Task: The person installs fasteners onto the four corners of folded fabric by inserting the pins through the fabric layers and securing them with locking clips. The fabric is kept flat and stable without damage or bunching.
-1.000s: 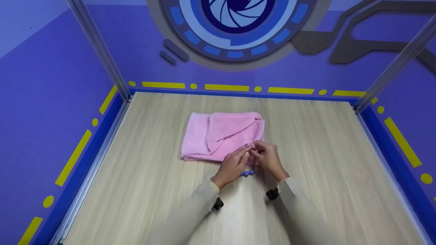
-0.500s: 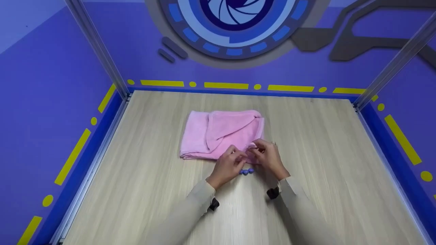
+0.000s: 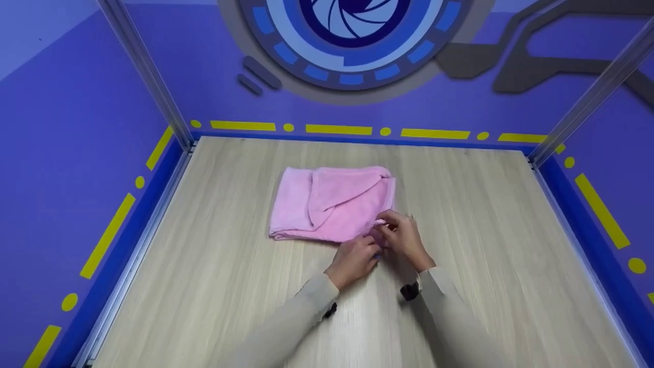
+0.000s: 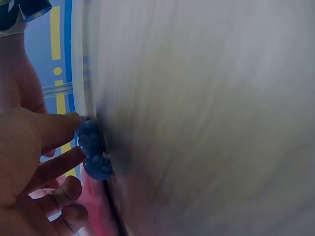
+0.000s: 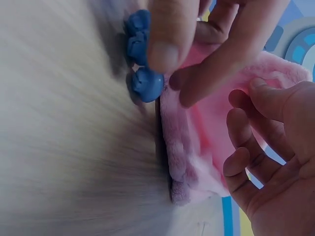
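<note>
A folded pink plush cloth [image 3: 294, 199] lies mid-table, one flap turned diagonally across its top. At its near right corner, my right hand [image 3: 406, 237] pinches the cloth's edge between thumb and forefinger; the other fingers are loosely bent. Just in front of that corner, small glossy blue rounded pieces [image 5: 147, 84] sit close together in a row on the table. My left hand [image 3: 353, 260] reaches down to them and mostly hides them in the head view. In the left wrist view its thumb and forefinger come right up to the blue pieces [image 4: 91, 145], with a gap between the two fingertips.
The pale wooden table [image 3: 214, 286] is bounded by a blue-purple back wall [image 3: 352, 115] and two side walls with yellow markings. Metal posts [image 3: 153, 76] stand at the far corners. A dark wrist camera [image 3: 409, 292] hangs under the right sleeve.
My left hand has left the cloth's corner, where it was beside the right hand, drawn back, then moved down and over the blue pieces. The right hand stays at the corner.
</note>
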Demonstrator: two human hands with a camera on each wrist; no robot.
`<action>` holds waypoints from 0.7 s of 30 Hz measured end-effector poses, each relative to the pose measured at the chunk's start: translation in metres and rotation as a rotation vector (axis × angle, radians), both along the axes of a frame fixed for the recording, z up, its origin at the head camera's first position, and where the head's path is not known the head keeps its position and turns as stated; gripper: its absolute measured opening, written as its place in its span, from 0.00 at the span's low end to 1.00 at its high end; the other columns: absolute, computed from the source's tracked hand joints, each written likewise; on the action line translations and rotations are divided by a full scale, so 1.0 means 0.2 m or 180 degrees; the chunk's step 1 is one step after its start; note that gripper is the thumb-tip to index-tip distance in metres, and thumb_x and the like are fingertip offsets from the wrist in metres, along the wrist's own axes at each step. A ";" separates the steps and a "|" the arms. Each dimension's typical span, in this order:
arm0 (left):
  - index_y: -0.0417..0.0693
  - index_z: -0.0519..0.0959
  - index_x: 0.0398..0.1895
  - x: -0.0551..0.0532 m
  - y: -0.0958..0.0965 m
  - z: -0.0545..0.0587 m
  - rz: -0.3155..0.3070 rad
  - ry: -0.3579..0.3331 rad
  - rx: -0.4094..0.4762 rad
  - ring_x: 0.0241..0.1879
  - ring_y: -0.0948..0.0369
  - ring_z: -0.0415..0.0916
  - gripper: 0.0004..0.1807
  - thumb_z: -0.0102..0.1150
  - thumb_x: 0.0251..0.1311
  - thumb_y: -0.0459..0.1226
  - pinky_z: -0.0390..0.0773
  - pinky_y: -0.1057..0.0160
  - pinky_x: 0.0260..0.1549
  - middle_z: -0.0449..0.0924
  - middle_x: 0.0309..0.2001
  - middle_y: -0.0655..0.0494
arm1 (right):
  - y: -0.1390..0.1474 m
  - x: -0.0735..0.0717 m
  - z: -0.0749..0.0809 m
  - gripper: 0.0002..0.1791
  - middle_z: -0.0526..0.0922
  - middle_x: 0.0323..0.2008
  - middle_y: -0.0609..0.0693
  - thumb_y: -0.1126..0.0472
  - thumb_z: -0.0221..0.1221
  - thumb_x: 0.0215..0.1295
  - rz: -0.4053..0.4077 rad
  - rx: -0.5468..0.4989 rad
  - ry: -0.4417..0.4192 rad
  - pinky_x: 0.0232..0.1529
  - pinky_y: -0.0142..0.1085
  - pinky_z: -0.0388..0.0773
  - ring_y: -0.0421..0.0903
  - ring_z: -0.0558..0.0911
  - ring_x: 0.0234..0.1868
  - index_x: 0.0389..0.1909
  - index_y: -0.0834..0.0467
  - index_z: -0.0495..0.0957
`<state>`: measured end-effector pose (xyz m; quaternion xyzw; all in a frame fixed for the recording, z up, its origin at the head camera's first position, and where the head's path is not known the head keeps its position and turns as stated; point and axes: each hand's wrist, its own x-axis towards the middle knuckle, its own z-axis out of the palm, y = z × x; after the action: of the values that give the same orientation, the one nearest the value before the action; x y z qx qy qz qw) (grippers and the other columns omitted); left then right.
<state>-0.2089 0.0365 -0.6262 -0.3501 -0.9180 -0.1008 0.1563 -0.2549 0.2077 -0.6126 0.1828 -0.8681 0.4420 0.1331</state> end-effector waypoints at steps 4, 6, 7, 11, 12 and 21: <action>0.56 0.89 0.36 0.00 0.02 -0.01 0.0051 -0.0021 -0.0128 0.39 0.58 0.82 0.05 0.71 0.59 0.44 0.83 0.61 0.35 0.85 0.37 0.61 | 0.01 0.00 -0.01 0.09 0.89 0.31 0.46 0.74 0.68 0.59 0.0013 -0.0009 -0.0030 0.31 0.37 0.82 0.43 0.84 0.30 0.34 0.57 0.85; 0.56 0.89 0.35 0.01 0.02 -0.01 0.0050 -0.0056 -0.0140 0.38 0.58 0.82 0.04 0.71 0.59 0.43 0.83 0.61 0.33 0.85 0.36 0.61 | 0.01 0.01 -0.01 0.09 0.89 0.31 0.46 0.74 0.69 0.59 0.0016 -0.0014 -0.0034 0.30 0.35 0.81 0.43 0.84 0.29 0.34 0.57 0.85; 0.56 0.89 0.34 0.01 0.03 -0.02 0.0049 -0.0069 -0.0130 0.37 0.58 0.82 0.03 0.71 0.59 0.43 0.82 0.61 0.33 0.85 0.35 0.61 | 0.01 0.01 -0.01 0.09 0.88 0.30 0.46 0.75 0.69 0.59 0.0017 -0.0014 -0.0028 0.30 0.35 0.80 0.43 0.84 0.28 0.34 0.57 0.85; 0.55 0.89 0.32 0.00 0.03 -0.02 0.0083 -0.0085 -0.0059 0.34 0.58 0.81 0.03 0.70 0.59 0.42 0.81 0.61 0.30 0.85 0.34 0.61 | 0.02 0.00 -0.01 0.10 0.88 0.29 0.46 0.75 0.69 0.58 0.0046 -0.0008 0.0021 0.29 0.34 0.80 0.43 0.83 0.28 0.34 0.58 0.85; 0.56 0.89 0.32 0.00 0.03 -0.02 0.0098 -0.0058 -0.0046 0.34 0.58 0.81 0.02 0.70 0.58 0.42 0.81 0.61 0.30 0.85 0.34 0.62 | 0.01 -0.01 -0.01 0.10 0.88 0.29 0.46 0.75 0.68 0.58 0.0058 -0.0005 0.0026 0.29 0.34 0.80 0.43 0.83 0.28 0.35 0.58 0.85; 0.55 0.90 0.33 -0.01 0.02 0.00 -0.0014 -0.0175 0.0138 0.34 0.58 0.82 0.03 0.69 0.59 0.39 0.81 0.60 0.31 0.86 0.34 0.61 | 0.02 -0.01 -0.01 0.10 0.88 0.28 0.46 0.77 0.66 0.58 0.0054 0.0038 0.0003 0.28 0.34 0.78 0.42 0.81 0.26 0.34 0.59 0.84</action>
<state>-0.2105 0.0404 -0.6264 -0.3458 -0.9188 -0.1306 0.1383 -0.2559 0.2115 -0.6150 0.1912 -0.8690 0.4378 0.1287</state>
